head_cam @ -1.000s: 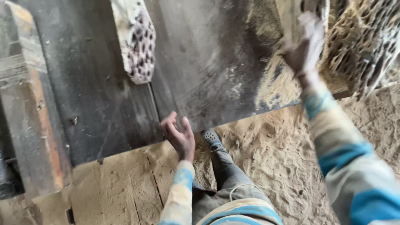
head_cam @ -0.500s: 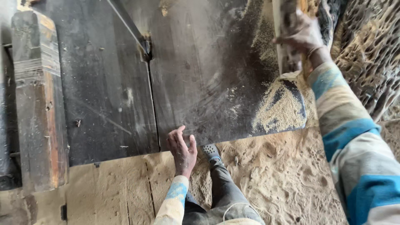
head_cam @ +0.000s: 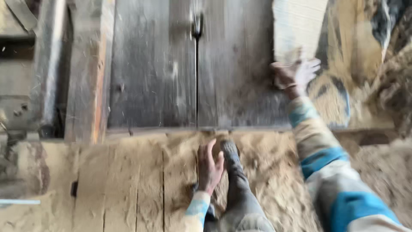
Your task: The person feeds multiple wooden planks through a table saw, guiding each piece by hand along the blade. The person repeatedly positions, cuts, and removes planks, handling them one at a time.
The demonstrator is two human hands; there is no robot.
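My right hand [head_cam: 295, 74] grips the near end of a pale wooden board [head_cam: 299, 28] that lies on the dark saw table [head_cam: 159, 77] at the upper right. My left hand [head_cam: 209, 165] hangs free below the table's front edge, fingers loosely spread, holding nothing, next to my leg and shoe [head_cam: 231, 154]. A thin saw blade [head_cam: 197, 25] stands in a slot [head_cam: 196, 81] at the table's middle, left of the board. The picture is blurred by motion.
A heavy timber beam [head_cam: 88, 73] lies along the table's left side, with machine parts [head_cam: 25, 86] further left. Sawdust [head_cam: 274, 172] covers the plank floor [head_cam: 120, 184]. A pile of sawdust and scrap [head_cam: 377, 77] rises at the right.
The view has swung so the table's slot is now upright and centred. My right hand has come down and left with the board. My left hand stays low by my leg.
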